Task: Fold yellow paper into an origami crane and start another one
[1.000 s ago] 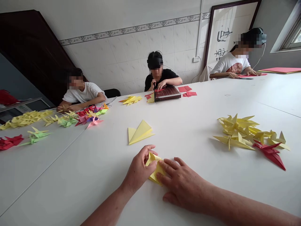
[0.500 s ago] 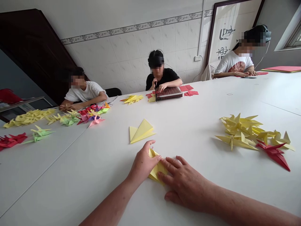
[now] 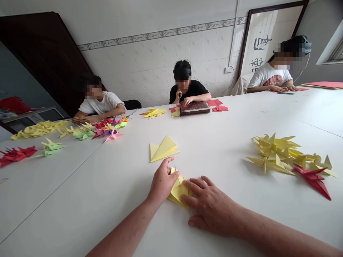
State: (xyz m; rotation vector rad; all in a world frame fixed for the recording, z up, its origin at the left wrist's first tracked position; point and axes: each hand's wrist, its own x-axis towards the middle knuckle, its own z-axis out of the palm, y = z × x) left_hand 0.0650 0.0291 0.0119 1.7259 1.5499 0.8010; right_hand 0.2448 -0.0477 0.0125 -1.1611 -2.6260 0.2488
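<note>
Through my feed, the left hand [image 3: 162, 182] pinches a tapering, folded yellow paper piece [image 3: 177, 192] lying eleven-to-five; the right hand [image 3: 211, 207], fingers spread, touches its three-o'clock edge.

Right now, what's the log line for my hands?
left hand: holds small folded yellow paper; right hand: touches same paper; beyond: second folded yellow paper

My pale yellow folded paper [image 3: 177, 194] shows against a flat white tabletop [image 3: 80, 200]. I see 2 white cloth T-shirts [image 3: 111, 102], 1 bearing a reddish print [image 3: 273, 80], 1 black cloth T-shirt [image 3: 199, 91], and grey-veined white wall tiles [image 3: 139, 73] with a patterned border strip [image 3: 147, 36].
</note>
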